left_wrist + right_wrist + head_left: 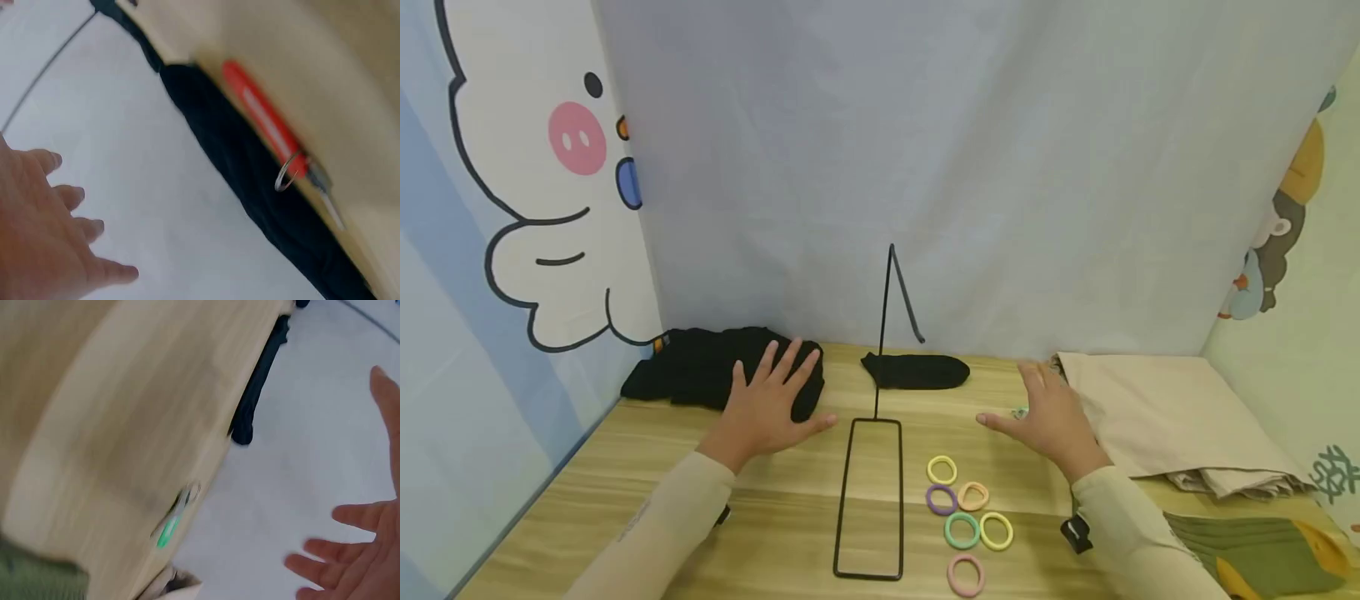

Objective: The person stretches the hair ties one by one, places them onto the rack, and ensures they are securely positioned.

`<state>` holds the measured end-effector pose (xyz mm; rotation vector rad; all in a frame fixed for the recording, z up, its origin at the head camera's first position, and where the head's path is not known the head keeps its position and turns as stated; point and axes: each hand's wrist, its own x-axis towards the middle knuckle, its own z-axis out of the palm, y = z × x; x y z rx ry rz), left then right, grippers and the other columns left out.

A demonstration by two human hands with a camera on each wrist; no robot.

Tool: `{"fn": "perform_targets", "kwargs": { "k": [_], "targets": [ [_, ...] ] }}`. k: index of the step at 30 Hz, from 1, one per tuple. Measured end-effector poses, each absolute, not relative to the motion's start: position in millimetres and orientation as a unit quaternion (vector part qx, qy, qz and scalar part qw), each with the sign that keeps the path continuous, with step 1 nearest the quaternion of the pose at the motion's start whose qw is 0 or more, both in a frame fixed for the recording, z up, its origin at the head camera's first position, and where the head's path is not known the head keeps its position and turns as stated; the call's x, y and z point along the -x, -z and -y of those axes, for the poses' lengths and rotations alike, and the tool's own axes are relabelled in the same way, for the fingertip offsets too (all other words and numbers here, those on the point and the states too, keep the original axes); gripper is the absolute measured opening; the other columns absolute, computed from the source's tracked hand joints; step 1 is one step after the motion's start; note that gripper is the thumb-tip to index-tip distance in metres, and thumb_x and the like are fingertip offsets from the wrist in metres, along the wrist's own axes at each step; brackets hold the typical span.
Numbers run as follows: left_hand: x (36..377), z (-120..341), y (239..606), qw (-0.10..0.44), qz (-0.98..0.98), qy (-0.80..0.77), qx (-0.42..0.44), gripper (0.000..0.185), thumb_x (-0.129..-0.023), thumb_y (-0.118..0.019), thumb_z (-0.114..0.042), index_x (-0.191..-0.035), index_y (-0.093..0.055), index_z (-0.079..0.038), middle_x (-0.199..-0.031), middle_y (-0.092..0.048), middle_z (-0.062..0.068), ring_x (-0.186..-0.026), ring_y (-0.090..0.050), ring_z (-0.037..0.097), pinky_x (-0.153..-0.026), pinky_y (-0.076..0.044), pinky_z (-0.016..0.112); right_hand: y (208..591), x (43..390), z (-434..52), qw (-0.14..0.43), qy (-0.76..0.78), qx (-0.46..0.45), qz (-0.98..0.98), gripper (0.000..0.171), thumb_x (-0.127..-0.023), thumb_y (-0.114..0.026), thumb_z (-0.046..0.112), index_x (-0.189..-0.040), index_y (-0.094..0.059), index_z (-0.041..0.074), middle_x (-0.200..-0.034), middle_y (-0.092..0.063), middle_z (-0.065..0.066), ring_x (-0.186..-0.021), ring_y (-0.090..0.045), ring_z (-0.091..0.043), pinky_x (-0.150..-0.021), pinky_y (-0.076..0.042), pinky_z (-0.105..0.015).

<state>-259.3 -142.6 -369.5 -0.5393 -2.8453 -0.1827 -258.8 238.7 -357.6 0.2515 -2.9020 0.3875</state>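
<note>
My left hand (pixel 767 408) hovers with fingers spread, overlapping the bundled black cloth (pixel 707 367) in the head view. My right hand (pixel 1052 417) is likewise spread and holds nothing, near the folded beige cloth (pixel 1157 408). Between them stands a black wire stand (pixel 902 500) with a rectangular base and a hooked top. Several coloured hair ties (pixel 962 531) lie to the right of its base. In the left wrist view a red-handled tool (pixel 265 119) with a metal ring lies by the black cloth. A small green-handled tool (pixel 169 531) shows in the right wrist view.
A flat black sock-like piece (pixel 925 372) lies behind the stand. Green socks (pixel 1255 550) with yellow ends are at the front right. A pale curtain (pixel 962 167) closes the back of the wooden table (pixel 760 533), with printed sheets at both sides.
</note>
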Motion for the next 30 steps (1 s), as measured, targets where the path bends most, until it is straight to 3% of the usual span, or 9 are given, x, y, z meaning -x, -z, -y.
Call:
{"fn": "perform_targets", "kwargs": {
  "k": [2, 5, 8, 10, 12, 14, 17, 21, 30],
  "targets": [
    [252.1, 141.0, 376.8, 0.110, 0.969, 0.065, 0.210, 0.094, -0.076, -0.041, -0.079, -0.149, -0.013, -0.027, -0.157, -0.005, 0.004, -0.143, -0.003, 0.036, -0.101, -0.009, 0.072, 362.1, 254.4, -229.1, 0.068, -0.142, -0.102, 0.982, 0.102, -0.071, -0.061, 0.069, -0.140, -0.035, 0.000, -0.129, -0.046, -0.028, -0.113, -0.050, -0.042, -0.092, -0.041, -0.055],
    [241.1, 135.9, 387.5, 0.078, 0.962, 0.062, 0.255, 0.096, -0.073, -0.045, -0.080, -0.149, -0.015, -0.029, -0.157, -0.006, 0.001, -0.144, -0.004, 0.034, -0.101, -0.012, 0.072, 367.9, 248.8, -214.7, 0.000, -0.172, -0.133, 0.976, 0.088, -0.074, -0.069, 0.055, -0.138, -0.040, 0.003, -0.095, -0.061, -0.016, -0.078, -0.060, -0.027, -0.068, -0.049, -0.040],
    [231.7, 128.6, 395.5, 0.030, 0.952, 0.062, 0.298, 0.101, -0.069, -0.047, -0.082, -0.149, -0.016, -0.029, -0.157, -0.007, 0.000, -0.143, -0.005, 0.034, -0.100, -0.013, 0.072, 372.4, 245.8, -204.2, -0.054, -0.197, -0.182, 0.962, 0.072, -0.076, -0.074, 0.037, -0.135, -0.046, 0.005, -0.062, -0.052, -0.001, -0.054, -0.045, -0.012, -0.051, -0.039, -0.027],
    [226.6, 123.8, 399.1, -0.004, 0.945, 0.065, 0.322, 0.103, -0.067, -0.049, -0.083, -0.149, -0.019, -0.028, -0.157, -0.009, 0.000, -0.143, -0.006, 0.035, -0.100, -0.013, 0.072, 374.5, 245.5, -199.9, -0.083, -0.205, -0.213, 0.952, 0.064, -0.077, -0.075, 0.026, -0.132, -0.050, 0.006, -0.053, -0.044, 0.002, -0.047, -0.036, -0.008, -0.046, -0.033, -0.024],
    [222.7, 120.3, 401.8, -0.040, 0.939, 0.069, 0.335, 0.105, -0.065, -0.050, -0.084, -0.149, -0.020, -0.029, -0.157, -0.011, 0.000, -0.143, -0.006, 0.035, -0.100, -0.011, 0.072, 376.4, 246.4, -197.0, -0.098, -0.197, -0.237, 0.946, 0.058, -0.075, -0.076, 0.021, -0.128, -0.055, 0.006, -0.063, -0.056, 0.001, -0.053, -0.039, -0.007, -0.052, -0.039, -0.025],
    [220.0, 118.0, 402.9, -0.071, 0.935, 0.073, 0.341, 0.106, -0.063, -0.052, -0.084, -0.148, -0.021, -0.030, -0.157, -0.013, 0.000, -0.143, -0.006, 0.035, -0.101, -0.009, 0.072, 377.7, 247.9, -194.6, -0.113, -0.192, -0.248, 0.943, 0.055, -0.073, -0.077, 0.018, -0.124, -0.058, 0.006, -0.084, -0.066, -0.005, -0.063, -0.048, -0.010, -0.063, -0.046, -0.031],
    [217.7, 116.6, 404.3, -0.099, 0.931, 0.068, 0.345, 0.107, -0.061, -0.055, -0.083, -0.148, -0.021, -0.030, -0.156, -0.016, 0.000, -0.143, -0.006, 0.035, -0.101, -0.008, 0.072, 379.3, 250.4, -191.0, -0.128, -0.181, -0.248, 0.943, 0.054, -0.071, -0.079, 0.018, -0.120, -0.061, 0.007, -0.120, -0.062, -0.010, -0.093, -0.059, -0.020, -0.087, -0.047, -0.043],
    [217.6, 116.1, 406.3, -0.115, 0.931, 0.046, 0.342, 0.109, -0.058, -0.055, -0.085, -0.148, -0.022, -0.031, -0.156, -0.018, -0.001, -0.143, -0.008, 0.034, -0.101, -0.009, 0.072, 381.3, 253.1, -187.6, -0.139, -0.173, -0.245, 0.944, 0.050, -0.070, -0.080, 0.017, -0.116, -0.064, 0.006, -0.119, -0.063, -0.010, -0.112, -0.056, -0.030, -0.094, -0.044, -0.046],
    [220.0, 117.6, 405.3, -0.130, 0.935, 0.016, 0.331, 0.113, -0.057, -0.052, -0.087, -0.148, -0.019, -0.031, -0.156, -0.015, -0.003, -0.143, -0.012, 0.031, -0.102, -0.016, 0.069, 381.8, 258.1, -184.1, -0.134, -0.153, -0.282, 0.938, 0.039, -0.071, -0.079, 0.018, -0.106, -0.068, 0.006, -0.110, -0.067, -0.009, -0.106, -0.060, -0.030, -0.090, -0.047, -0.045]
  ]
}}
